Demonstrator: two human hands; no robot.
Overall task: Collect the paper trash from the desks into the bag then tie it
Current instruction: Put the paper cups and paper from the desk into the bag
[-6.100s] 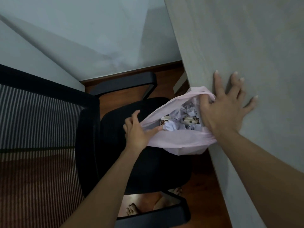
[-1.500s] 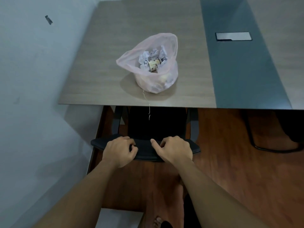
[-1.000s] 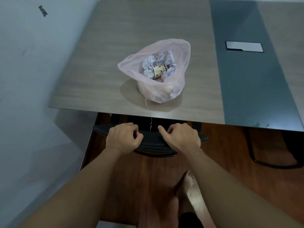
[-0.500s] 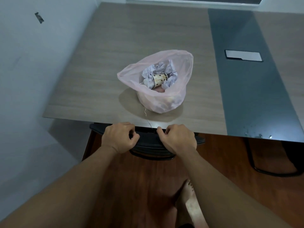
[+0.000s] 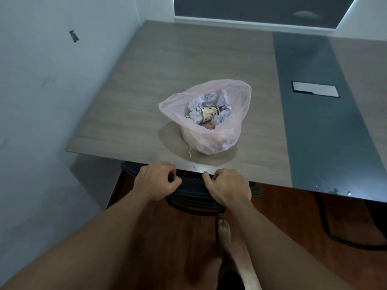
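Pale wall (image 5: 41, 91) runs along my left, and the wood-grain bench (image 5: 167, 70) stretches ahead of me, with a dark strip (image 5: 314, 122) down its right part and a small grey cover plate (image 5: 315, 91) set into that strip. On the bench, near its front edge, sits the pink bag (image 5: 211, 135), its mouth wide open and untied. Inside it I see crumpled white paper (image 5: 206, 100) and a dotted paper cup (image 5: 209, 113) lying on its side. A thin string (image 5: 190, 152) trails from the bag toward the bench edge.

Between me and the bag stands the black chair (image 5: 192, 193), its back tucked against the front of the bench. My left hand (image 5: 157, 180) is curled over the top of the chair back, fingers folded down around it. My right hand (image 5: 228, 186) grips the same rail just beside it, likewise closed. Both are well apart from the bag. Below, my bare foot (image 5: 224, 231) rests on the reddish wooden floor (image 5: 293, 227).
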